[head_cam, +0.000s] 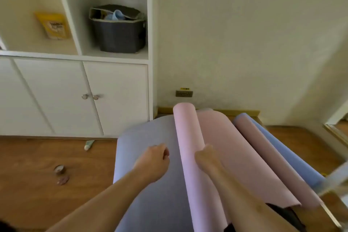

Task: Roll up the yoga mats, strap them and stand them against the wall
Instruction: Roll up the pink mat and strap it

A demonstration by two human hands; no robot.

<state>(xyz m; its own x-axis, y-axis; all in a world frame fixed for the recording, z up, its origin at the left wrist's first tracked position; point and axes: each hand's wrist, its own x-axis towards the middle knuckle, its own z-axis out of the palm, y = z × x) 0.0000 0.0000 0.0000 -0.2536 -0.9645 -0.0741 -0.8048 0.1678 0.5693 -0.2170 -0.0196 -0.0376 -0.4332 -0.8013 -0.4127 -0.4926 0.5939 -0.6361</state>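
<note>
From the head view, a lavender mat (150,184) lies flat on the wood floor (37,184), its far rounded end reaching toward the wall (244,34) and the foot of the white cabinet (75,96). On its right part lies a pink mat (222,149), partly rolled: the pink roll (188,147) runs lengthwise away from the person, its far end near the wall socket (184,93), and the loose pink sheet spreads to the right of it. Further right lies a second roll (273,156), dusty pink on top with a blue mat (286,154) showing along its right edge, its far end close to the skirting. The left hand (154,160) is clenched in a loose fist above the lavender mat, just left of the pink roll, and grasps nothing that can be seen. The right hand (205,158) rests against the right side of the pink roll, fingers tucked toward it; whether they curl round the roll is hidden. On the floor left of the lavender mat lie a small tube (88,145) near the cabinet base and two small round tins (61,174) further toward the person. In the open cabinet shelf stand a dark bin (120,36) and, one compartment left, a yellow packet (53,25).
</note>
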